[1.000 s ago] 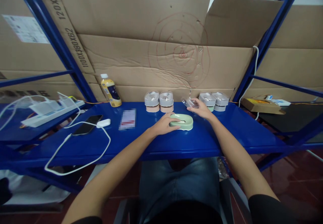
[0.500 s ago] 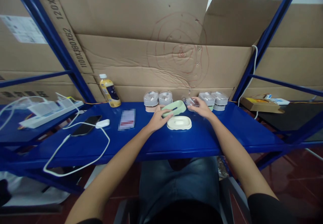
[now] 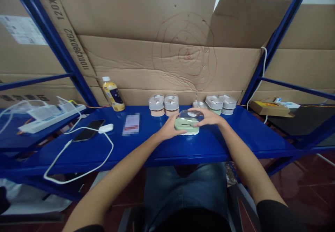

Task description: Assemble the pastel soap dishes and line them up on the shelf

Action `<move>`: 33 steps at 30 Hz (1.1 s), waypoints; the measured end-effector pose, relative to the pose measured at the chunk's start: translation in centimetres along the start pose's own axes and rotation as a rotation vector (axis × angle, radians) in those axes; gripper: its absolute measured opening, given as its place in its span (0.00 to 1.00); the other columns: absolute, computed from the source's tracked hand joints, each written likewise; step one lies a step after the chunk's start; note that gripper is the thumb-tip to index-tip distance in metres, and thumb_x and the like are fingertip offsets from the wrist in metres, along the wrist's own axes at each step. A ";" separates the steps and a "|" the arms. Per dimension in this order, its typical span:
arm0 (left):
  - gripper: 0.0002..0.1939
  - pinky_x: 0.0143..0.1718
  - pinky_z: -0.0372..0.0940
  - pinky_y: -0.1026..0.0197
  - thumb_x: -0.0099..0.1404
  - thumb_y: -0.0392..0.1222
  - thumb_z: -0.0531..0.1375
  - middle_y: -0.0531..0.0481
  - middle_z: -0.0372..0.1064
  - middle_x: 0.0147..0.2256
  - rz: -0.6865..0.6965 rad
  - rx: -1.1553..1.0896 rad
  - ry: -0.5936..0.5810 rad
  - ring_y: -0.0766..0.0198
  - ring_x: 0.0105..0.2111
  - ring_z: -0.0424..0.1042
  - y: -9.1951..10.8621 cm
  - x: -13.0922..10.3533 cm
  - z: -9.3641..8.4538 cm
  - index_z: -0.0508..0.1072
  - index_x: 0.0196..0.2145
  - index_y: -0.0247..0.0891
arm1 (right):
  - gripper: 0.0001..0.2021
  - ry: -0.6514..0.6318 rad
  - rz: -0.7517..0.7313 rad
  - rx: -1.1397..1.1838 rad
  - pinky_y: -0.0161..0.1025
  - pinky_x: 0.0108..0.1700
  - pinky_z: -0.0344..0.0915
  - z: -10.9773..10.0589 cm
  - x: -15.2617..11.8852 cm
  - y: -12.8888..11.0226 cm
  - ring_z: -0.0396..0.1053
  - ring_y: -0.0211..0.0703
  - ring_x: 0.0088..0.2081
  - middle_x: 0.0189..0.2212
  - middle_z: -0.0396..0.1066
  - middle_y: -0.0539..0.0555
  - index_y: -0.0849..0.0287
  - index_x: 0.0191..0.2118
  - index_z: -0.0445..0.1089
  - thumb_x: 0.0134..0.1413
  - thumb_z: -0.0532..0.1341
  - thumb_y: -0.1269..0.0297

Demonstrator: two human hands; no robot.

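Note:
A light green plastic box part with a slot in its middle lies over a cream base, whose edge shows beneath it. My left hand is closed round the left side of the green part, thumb along its front. My right hand grips a clear lid, tilted just above the back of the green part. The right thumb is near the green part's right end; whether it touches is unclear.
Behind stand two pink-based boxes with clear lids, a green-based box, a grey-white box and another clear lid. To the left are a phone, a white cable, a pixelated item and a yellow bottle.
My left hand has lowered the green part onto the cream base. My right hand has brought the clear lid from the back row forward and left, over the green part.

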State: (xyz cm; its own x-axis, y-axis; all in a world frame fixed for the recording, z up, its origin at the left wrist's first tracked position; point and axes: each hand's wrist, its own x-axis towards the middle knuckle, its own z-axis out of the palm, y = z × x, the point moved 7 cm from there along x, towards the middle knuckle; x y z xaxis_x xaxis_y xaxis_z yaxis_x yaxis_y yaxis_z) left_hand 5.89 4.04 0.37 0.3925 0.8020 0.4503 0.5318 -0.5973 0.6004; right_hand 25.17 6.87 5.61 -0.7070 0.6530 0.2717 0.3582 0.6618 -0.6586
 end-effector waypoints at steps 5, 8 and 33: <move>0.61 0.63 0.63 0.36 0.49 0.54 0.77 0.33 0.65 0.61 -0.014 -0.094 0.026 0.38 0.63 0.66 0.0 0.1 0.1 0.49 0.71 0.40 | 0.43 -0.053 -0.007 -0.040 0.56 0.67 0.62 1.5 0.6 0.3 0.66 0.55 0.65 0.65 0.69 0.54 0.48 0.66 0.67 0.42 0.76 0.54; 0.64 0.63 0.62 0.34 0.47 0.55 0.78 0.31 0.63 0.63 -0.005 -0.082 0.003 0.36 0.64 0.65 0.2 0.0 0.5 0.48 0.72 0.39 | 0.43 -0.089 0.011 -0.013 0.55 0.69 0.59 2.3 0.9 0.8 0.66 0.55 0.65 0.66 0.67 0.54 0.49 0.66 0.67 0.42 0.76 0.54; 0.39 0.66 0.60 0.39 0.65 0.50 0.67 0.32 0.63 0.64 0.020 0.149 -0.006 0.41 0.65 0.64 -2.6 -0.1 -0.5 0.57 0.67 0.37 | 0.54 -0.128 0.112 -0.216 0.55 0.68 0.60 2.5 0.2 1.8 0.64 0.59 0.66 0.69 0.62 0.59 0.53 0.72 0.57 0.40 0.77 0.47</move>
State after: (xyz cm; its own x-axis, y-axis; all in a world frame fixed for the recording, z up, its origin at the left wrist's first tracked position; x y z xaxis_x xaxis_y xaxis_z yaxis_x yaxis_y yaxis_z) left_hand 4.10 5.56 -0.93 0.4081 0.7905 0.4567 0.6294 -0.6060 0.4865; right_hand 24.09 7.25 2.73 -0.7222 0.6836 0.1055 0.5503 0.6602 -0.5111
